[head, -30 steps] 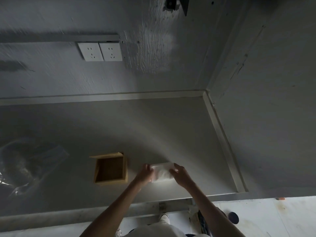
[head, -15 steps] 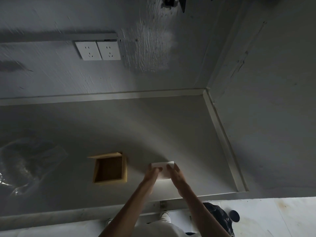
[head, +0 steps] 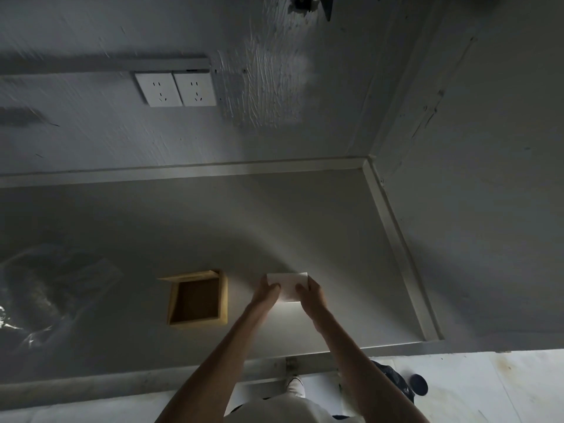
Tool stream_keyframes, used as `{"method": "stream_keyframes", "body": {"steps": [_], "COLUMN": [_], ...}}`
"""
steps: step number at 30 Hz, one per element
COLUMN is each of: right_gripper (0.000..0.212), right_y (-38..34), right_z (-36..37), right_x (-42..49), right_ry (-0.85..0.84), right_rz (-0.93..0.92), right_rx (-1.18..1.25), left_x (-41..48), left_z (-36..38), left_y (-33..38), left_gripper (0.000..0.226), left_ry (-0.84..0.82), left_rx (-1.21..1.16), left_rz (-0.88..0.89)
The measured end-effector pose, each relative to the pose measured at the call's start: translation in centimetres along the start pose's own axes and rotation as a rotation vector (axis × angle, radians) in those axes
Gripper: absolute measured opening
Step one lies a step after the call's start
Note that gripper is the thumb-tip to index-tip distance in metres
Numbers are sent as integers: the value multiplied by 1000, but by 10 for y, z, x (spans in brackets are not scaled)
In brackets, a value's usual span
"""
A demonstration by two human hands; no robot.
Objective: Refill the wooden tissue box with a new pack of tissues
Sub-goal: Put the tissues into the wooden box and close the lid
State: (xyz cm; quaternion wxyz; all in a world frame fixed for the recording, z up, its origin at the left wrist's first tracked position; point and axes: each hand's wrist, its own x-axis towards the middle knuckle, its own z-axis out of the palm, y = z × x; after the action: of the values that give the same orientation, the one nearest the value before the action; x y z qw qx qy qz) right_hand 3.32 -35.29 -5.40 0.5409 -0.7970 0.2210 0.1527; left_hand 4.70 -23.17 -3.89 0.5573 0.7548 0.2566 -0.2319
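Observation:
A small wooden tissue box (head: 197, 297) lies on the grey counter (head: 305, 215), its open side facing up and its inside dark and empty. Just to its right I hold a white pack of tissues (head: 288, 285) flat above the counter. My left hand (head: 267, 293) grips the pack's left end and my right hand (head: 311, 293) grips its right end, fingers curled over the near edge. The pack is apart from the box by about a hand's width.
A crumpled clear plastic bag (head: 52, 288) lies at the counter's left. Two white wall sockets (head: 176, 88) sit on the back wall. A raised rim (head: 396, 248) borders the counter's right side. The floor and a shoe (head: 296, 387) show below the front edge.
The pack was rumpled between my hands; now it is held flat and squared. Both hands shifted slightly away from me, still at the pack's ends.

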Motion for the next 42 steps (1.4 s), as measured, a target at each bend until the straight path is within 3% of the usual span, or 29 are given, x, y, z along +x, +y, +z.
{"method": "stream_keyframes", "body": {"steps": [5,8,11,16,18,21,27,34,39,42], "right_gripper": [39,32,27,54,46,39,70,44,61,48], "right_y": [-3,-4,-1,14,22,38,54,50,51,50], "right_z": [2,2,-3,-18,-25,-28,-26,-29,-27,-21], "right_x": [-2,-7,-10,-16,-20,-31,-51,-54,-60,-64], "right_ry": [102,171,196,52,34,57,-44,-100,-152,-112], "right_rz": [20,-8,-63,-194,-251,-393,-496,-519,-559,-615], "right_rx": [-194,-219,-208,-170,-247,-309,-529,-689,-819,-898], "left_x": [5,2,-1,-14,-20,-32,-53,-57,-55,-53], "left_z": [3,3,-1,-12,-17,-19,-15,-12,-10,-11], "left_y": [3,-2,-6,-20,-31,-54,-88,-90,-90,-94], "left_gripper": [45,47,34,49,52,45,49,58,61,48], "left_ry": [131,176,203,36,-9,-18,7,72,66,48], "left_rx": [103,145,180,275,411,604,731,819,940,994], "left_rz": [-25,-26,49,244,344,528,658,632,655,683]}}
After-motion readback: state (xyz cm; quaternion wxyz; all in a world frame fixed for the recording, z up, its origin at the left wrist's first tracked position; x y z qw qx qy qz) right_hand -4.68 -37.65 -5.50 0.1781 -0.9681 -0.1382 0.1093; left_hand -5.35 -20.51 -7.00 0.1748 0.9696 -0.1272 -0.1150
